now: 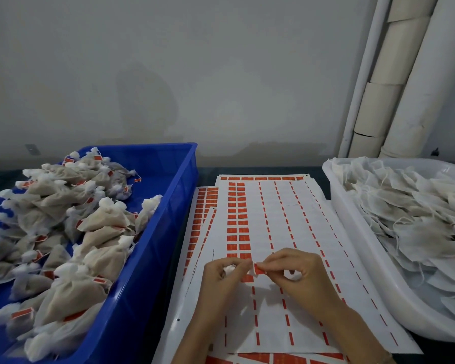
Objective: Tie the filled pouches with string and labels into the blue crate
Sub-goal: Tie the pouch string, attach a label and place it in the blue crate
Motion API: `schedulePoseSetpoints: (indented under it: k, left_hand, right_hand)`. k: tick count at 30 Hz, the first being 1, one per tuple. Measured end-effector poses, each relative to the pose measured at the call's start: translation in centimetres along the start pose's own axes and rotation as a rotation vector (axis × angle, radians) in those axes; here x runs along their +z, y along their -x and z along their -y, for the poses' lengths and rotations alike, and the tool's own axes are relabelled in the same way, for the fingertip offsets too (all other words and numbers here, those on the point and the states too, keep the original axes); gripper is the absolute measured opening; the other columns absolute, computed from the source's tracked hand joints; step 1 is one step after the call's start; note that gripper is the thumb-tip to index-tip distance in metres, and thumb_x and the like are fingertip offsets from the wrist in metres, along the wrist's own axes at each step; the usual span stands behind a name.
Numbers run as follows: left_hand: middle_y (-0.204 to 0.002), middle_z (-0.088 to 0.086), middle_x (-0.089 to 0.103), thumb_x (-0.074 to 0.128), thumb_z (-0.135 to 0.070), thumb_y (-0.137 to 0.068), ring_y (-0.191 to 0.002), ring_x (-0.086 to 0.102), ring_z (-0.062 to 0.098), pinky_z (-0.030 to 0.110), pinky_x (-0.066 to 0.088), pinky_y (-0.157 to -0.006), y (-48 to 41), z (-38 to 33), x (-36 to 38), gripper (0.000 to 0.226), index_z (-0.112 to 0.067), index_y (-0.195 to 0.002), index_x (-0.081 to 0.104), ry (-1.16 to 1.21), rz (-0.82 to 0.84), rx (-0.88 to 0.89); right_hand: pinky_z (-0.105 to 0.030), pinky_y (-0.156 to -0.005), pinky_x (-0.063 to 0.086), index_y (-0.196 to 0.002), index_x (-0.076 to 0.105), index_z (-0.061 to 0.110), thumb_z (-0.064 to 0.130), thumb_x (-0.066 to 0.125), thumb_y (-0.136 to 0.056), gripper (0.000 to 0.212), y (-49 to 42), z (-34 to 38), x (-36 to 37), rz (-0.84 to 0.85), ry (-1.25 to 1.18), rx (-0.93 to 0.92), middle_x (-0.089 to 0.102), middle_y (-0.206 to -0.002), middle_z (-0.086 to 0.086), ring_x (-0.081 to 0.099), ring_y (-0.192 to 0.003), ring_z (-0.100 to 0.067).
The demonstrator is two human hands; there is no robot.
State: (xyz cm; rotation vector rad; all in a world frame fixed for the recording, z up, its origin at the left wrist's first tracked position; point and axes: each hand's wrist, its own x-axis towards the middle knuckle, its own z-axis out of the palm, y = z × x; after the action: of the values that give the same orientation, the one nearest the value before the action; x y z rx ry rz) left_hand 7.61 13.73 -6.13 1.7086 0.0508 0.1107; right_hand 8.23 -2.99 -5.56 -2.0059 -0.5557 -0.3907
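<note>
The left hand point(218, 279) curls round the bunched neck of one white pouch point(229, 269); the right hand point(300, 274) pinches one orange label point(258, 270) just beside it; both hover over at least three overlapping label sheets point(273, 219) on the dark worktop point(260, 169); one blue crate point(179, 179) on the left holds tied pouches point(100, 222), too many to count, its rim near the sheets; one white tub point(344, 214) of untied pouches point(410, 206) borders their right edge.
</note>
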Motion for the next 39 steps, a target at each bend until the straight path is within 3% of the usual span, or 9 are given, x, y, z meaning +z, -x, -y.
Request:
schedulePoseSetpoints:
  k: [6,11,15,18,23,26,29,34,39]
  left_hand:
    - [-0.078,-0.023,0.069,0.066,-0.036,-0.082,-0.087,0.060,-0.009,0.008,0.041,-0.065,-0.3,0.4,0.0,0.015,-0.024,-0.075,0.072,0.003,-0.014,-0.024]
    - [-0.080,-0.020,0.070,0.062,-0.049,-0.072,-0.088,0.062,-0.003,0.010,0.042,-0.067,-0.1,0.0,-0.1,0.026,-0.025,-0.076,0.073,0.030,-0.008,-0.019]
    - [-0.082,-0.023,0.071,0.068,-0.038,-0.081,-0.089,0.062,-0.005,0.013,0.047,-0.072,-0.2,-0.2,0.0,0.008,-0.032,-0.079,0.072,-0.024,0.021,0.018]
    - [-0.083,-0.017,0.072,0.071,-0.032,-0.081,-0.089,0.065,0.001,0.018,0.051,-0.076,-0.1,-0.3,-0.1,0.002,-0.031,-0.082,0.073,-0.027,0.048,0.052]
    - [-0.090,-0.020,0.070,0.066,-0.032,-0.086,-0.094,0.063,0.004,0.027,0.054,-0.087,0.3,-0.3,-0.1,0.007,-0.035,-0.089,0.072,-0.086,0.101,0.078]
    - [-0.104,-0.035,0.059,0.057,-0.040,-0.084,-0.104,0.058,0.000,0.023,0.052,-0.086,1.0,-0.6,-0.9,0.035,-0.053,-0.117,0.054,-0.098,0.188,0.076]
    - [-0.106,-0.023,0.060,0.058,-0.036,-0.086,-0.103,0.059,0.003,0.019,0.053,-0.080,1.4,-0.9,-1.9,0.040,-0.051,-0.122,0.047,-0.121,0.257,0.067]
    - [-0.103,-0.020,0.062,0.062,-0.026,-0.090,-0.095,0.060,-0.001,0.013,0.052,-0.080,2.7,-3.2,-2.7,0.034,-0.043,-0.116,0.049,-0.299,0.097,0.163]
    - [-0.091,-0.022,0.063,0.066,-0.020,-0.086,-0.089,0.058,-0.013,0.008,0.051,-0.075,3.1,-10.1,-7.0,0.041,-0.037,-0.119,0.050,-0.439,-0.136,0.450]
  right_hand:
    - [-0.010,-0.070,0.053,-0.097,0.074,0.025,0.025,0.069,-0.076,0.022,0.2,-0.4,0.4,-0.017,0.084,-0.108,0.066,-0.091,0.020,0.063,-0.086,-0.002]
    - [-0.009,-0.069,0.052,-0.098,0.074,0.027,0.028,0.069,-0.077,0.022,0.3,-0.7,0.7,-0.016,0.106,-0.108,0.065,-0.093,0.022,0.062,-0.088,-0.003]
    - [-0.008,-0.072,0.050,-0.101,0.070,0.035,0.027,0.075,-0.076,0.026,0.3,-0.3,0.9,-0.024,0.111,-0.076,0.061,-0.098,0.027,0.059,-0.094,-0.002]
    - [-0.014,-0.060,0.053,-0.094,0.069,0.037,0.021,0.076,-0.075,0.026,0.1,0.1,0.8,-0.086,0.006,-0.038,0.067,-0.087,0.022,0.063,-0.080,-0.008]
    - [-0.014,-0.068,0.053,-0.083,0.068,0.039,0.018,0.074,-0.079,0.022,0.1,-0.1,1.1,-0.091,-0.039,0.146,0.068,-0.082,0.023,0.064,-0.081,-0.005]
    - [-0.007,-0.067,0.050,-0.082,0.065,0.034,0.019,0.068,-0.084,0.016,0.1,-0.2,1.2,-0.119,-0.014,0.207,0.067,-0.084,0.024,0.063,-0.083,0.001]
    - [-0.010,-0.063,0.051,-0.086,0.061,0.030,0.017,0.064,-0.087,0.013,-0.1,-0.1,1.1,-0.151,-0.037,0.254,0.067,-0.084,0.026,0.064,-0.081,0.003]
    - [-0.024,-0.068,0.059,-0.093,0.057,0.023,0.030,0.053,-0.087,0.010,-1.9,3.0,1.4,-0.115,-0.175,0.238,0.069,-0.082,0.008,0.069,-0.072,-0.011]
    - [-0.014,-0.063,0.054,-0.096,0.056,0.027,0.036,0.049,-0.089,0.013,-7.2,9.9,2.0,-0.151,-0.320,0.079,0.068,-0.084,0.012,0.068,-0.079,-0.005]
